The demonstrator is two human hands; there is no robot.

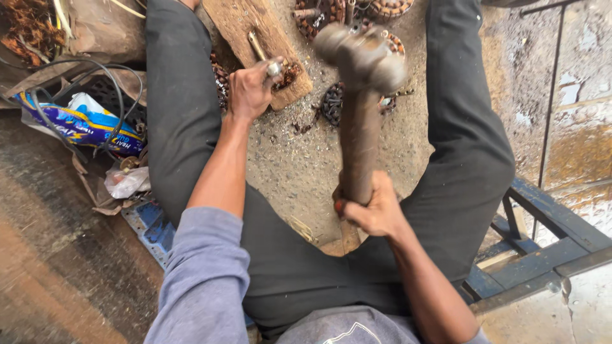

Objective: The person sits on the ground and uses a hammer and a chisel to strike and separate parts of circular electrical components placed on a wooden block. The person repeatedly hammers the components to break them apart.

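Your left hand (250, 89) pinches a metal punch (264, 57) against the wood block (255, 32) just beyond your knuckles. Your right hand (376, 207) is clenched on the hammer (360, 95), its head raised blurred above it.

The hammer (360, 76) has a dull grey-brown metal head, blurred, and a rusty brown handle. The wooden block (255, 38) is pale reddish brown with darker grain, and a brass-yellow punch (258, 48) with a silvery end lies across it. The chains (331, 102) on the ground are dark, rust-brown and black. The ground (287, 165) is sandy grey, speckled with dark bits. The trousers (185, 114) are plain black; the sleeves (204, 274) are a muted blue-grey. At the left lies a plastic bag (83, 124) in bright blue with yellow and white patches, crossed by black cables (64, 76). The metal frame (548, 248) at the right is dark blue, chipped and worn.
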